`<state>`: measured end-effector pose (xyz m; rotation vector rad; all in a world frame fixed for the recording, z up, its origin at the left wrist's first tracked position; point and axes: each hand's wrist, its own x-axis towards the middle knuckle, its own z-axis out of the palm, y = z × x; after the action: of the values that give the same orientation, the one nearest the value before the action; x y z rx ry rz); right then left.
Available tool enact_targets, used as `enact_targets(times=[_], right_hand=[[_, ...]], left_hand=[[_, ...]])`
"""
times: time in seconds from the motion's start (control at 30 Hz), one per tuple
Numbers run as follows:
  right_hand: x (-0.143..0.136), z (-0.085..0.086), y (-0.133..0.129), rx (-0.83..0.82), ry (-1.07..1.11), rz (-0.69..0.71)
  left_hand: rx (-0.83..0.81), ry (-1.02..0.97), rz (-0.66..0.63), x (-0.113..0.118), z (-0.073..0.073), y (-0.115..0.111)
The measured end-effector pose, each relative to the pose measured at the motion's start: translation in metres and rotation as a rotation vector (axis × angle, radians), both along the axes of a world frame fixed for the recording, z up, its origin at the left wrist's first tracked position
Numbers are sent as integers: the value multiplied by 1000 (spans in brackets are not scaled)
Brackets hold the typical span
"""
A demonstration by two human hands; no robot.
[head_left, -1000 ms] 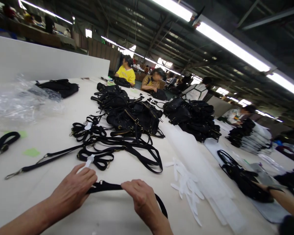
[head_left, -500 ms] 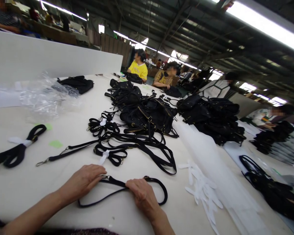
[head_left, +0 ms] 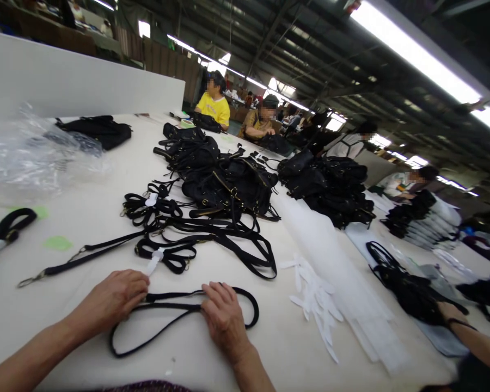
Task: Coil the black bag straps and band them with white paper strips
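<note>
A black bag strap (head_left: 171,306) lies looped on the white table in front of me. My left hand (head_left: 118,296) pinches the strap at its left side, where the fingertips hide the end. My right hand (head_left: 224,316) is laid over the strap's right part, its fingers bent round the bands, and a rounded loop sticks out beyond it. Just behind my left hand is a folded strap bundle (head_left: 183,251) wrapped with a white paper band (head_left: 154,260). Another banded bundle (head_left: 139,207) and a long loose strap with a metal clip (head_left: 32,279) are farther back.
Black bags (head_left: 232,185) are heaped mid-table, with another pile (head_left: 330,188) right of them. White paper strips (head_left: 316,294) lie right of my hand beside a long white sheet (head_left: 326,256). Clear plastic (head_left: 36,158) is at left. A co-worker's hand (head_left: 453,316) touches a black bag at right.
The view has swung right, so the table's things sit farther left. My right hand's fingers now reach across more of the strap. A co-worker's forearm has come further into view at right.
</note>
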<state>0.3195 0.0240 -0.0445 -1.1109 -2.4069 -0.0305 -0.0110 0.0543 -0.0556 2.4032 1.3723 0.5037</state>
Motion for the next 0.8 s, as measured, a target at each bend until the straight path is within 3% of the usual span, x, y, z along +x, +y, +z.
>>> enact_targets(times=[0.13,0.27,0.5,0.67,0.8], right_hand=[[4,6,9,-103,-1,-10],[6,14,23,-231,26,-9],[10,15,36,-334,54,-24],[8,15,39,-346,60,-21],[9,18,40,-375,35,-31]], left_hand=[[-84,17,-46,-19,12,-5],[-119,12,-45,-22,19,-10],[-170,-6,21,-36,15,-29],[-103,12,-50,-35,14,-46],[5,14,-94,-27,4,-45]])
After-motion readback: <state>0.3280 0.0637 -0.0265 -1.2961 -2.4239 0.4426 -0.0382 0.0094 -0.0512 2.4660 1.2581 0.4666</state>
